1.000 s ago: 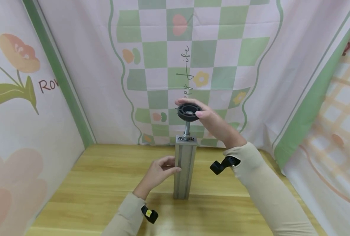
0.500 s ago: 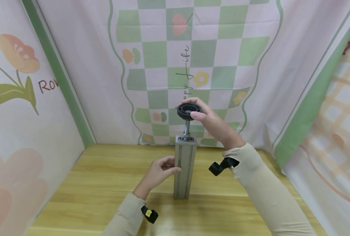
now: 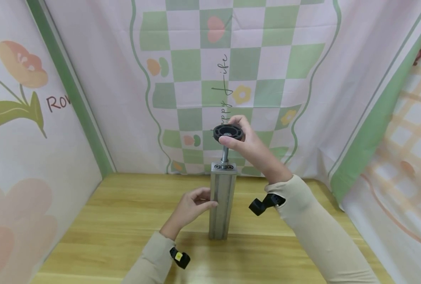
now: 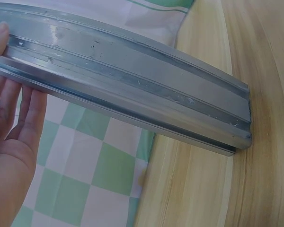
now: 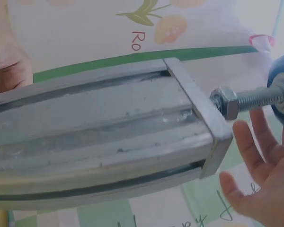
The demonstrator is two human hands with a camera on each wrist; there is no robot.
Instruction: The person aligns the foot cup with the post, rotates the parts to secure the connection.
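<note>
A grey, grooved metal post [image 3: 222,209] stands upright on the light wood-grain counter [image 3: 125,213], its foot resting on the surface. The left hand [image 3: 189,206] is partly closed on its left side, thumb on the near face and fingers curled round behind. Above the silver end plate [image 3: 224,169] rises a threaded steel bolt [image 3: 225,153], carrying a silver hex nut [image 5: 225,101] and topped by a round black slotted disc [image 3: 228,129]. The right hand [image 3: 252,146] pinches that disc by its right side, thumb across the near rim; its fingertips are mostly hidden behind, so their exact contact is hard to tell.
</note>
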